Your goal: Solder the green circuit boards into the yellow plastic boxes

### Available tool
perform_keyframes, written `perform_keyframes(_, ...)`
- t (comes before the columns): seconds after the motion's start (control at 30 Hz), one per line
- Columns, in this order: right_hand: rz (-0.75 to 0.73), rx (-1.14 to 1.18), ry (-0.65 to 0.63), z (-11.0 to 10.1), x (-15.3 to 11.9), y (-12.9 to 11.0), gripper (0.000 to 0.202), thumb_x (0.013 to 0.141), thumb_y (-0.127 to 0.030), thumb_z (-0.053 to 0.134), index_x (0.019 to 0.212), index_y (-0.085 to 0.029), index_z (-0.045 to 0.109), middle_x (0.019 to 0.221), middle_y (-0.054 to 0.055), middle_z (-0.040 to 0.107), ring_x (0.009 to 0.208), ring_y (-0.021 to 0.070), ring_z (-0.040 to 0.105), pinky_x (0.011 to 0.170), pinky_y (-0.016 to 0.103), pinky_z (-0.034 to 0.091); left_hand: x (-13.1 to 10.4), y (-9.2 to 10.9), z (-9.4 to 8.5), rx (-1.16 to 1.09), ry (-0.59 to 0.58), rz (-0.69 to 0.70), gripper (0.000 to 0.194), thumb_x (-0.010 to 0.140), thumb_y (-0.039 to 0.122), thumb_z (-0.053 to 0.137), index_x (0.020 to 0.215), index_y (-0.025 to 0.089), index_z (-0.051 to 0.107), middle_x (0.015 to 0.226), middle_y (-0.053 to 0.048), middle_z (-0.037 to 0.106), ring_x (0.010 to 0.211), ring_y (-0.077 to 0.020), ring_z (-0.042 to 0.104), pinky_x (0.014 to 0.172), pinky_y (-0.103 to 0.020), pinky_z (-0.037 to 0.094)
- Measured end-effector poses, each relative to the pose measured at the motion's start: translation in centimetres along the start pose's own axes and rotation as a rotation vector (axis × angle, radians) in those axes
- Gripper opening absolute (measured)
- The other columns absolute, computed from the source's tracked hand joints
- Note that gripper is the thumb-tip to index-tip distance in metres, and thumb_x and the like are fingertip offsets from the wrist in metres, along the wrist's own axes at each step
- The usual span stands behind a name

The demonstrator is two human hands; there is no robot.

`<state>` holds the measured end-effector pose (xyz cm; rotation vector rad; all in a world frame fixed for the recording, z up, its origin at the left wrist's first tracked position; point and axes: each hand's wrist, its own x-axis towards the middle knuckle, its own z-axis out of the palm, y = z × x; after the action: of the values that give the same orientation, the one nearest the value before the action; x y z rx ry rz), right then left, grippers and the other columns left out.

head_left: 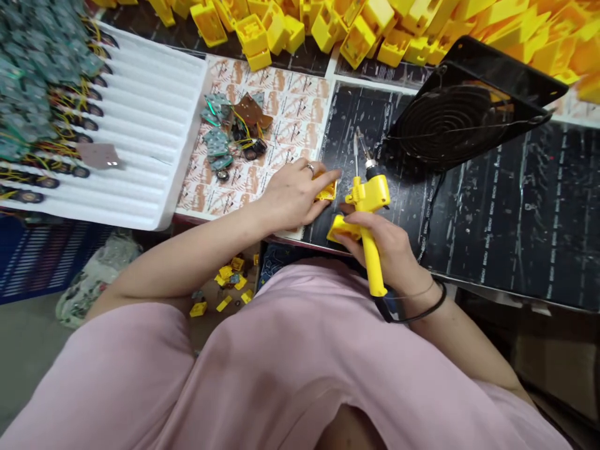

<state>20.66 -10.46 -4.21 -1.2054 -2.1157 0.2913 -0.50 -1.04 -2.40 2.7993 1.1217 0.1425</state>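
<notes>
My left hand [295, 194] rests at the table's front edge, its fingers closed on a small yellow housing [327, 190]. In my right hand [389, 247] is a yellow soldering gun [372, 250], its metal tip and thin feed tube pointing away from me over the black mat. Beneath that hand's fingers, beside the gun, sits another yellow housing part [338, 228]; whether the fingers grip it is partly hidden. Several green circuit boards [216, 142] with wires and a brown board [253, 112] lie left of the hands on the patterned sheet.
A black fan [445, 125] stands at the right rear, its cable running forward. Yellow housings [359, 40] are heaped along the back. At left, a white ribbed foam tray [145, 125] bears many wired boards. Yellow pieces [225, 273] lie below the table edge.
</notes>
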Motion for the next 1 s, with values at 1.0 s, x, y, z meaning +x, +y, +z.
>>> perform_keyframes(1.0,-0.220,-0.269,-0.077,-1.9,0.8,2.3,0.039,0.089,-0.039,0.072,0.120,-0.023,0.055,0.099,0.006,0.073,0.088,0.0258,0.065,0.082,0.041,0.047,-7.5,-2.9,-1.5,-0.085,0.001,0.057,0.063,0.099,0.054,0.052,0.146,0.013,0.049,0.132,-0.016,0.066,0.120,-0.0277,0.063,0.101,-0.040,0.049)
